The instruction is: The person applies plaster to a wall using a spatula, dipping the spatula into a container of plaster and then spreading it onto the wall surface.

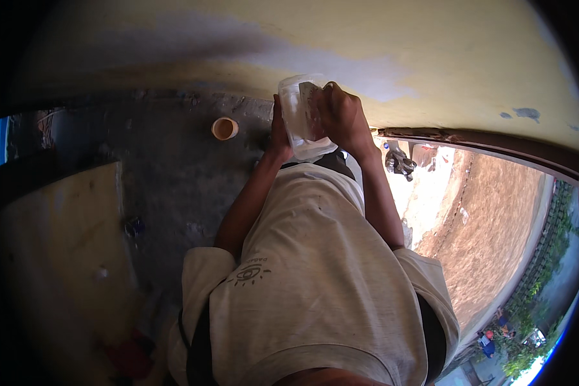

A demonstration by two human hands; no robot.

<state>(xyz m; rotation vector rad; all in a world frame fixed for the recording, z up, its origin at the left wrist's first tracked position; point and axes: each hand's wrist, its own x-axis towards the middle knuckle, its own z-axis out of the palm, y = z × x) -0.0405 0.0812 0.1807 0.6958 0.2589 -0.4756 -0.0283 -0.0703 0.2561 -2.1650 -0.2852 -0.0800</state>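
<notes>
The left grip [279,134] clasped the translucent plastic tub [292,110]; the right grip [343,118] seemingly clenched a flat scraper-like piece [313,116], so steady bracing likely helped.

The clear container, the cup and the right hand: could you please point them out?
Clear container [294,114], head view: middle of its wall.
Cup [235,128], head view: right side of its rim.
Right hand [344,117], head view: back of the hand.

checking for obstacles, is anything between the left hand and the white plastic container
Nothing visible: the left hand is against the left side of the white plastic container, its fingers mostly hidden.
</notes>
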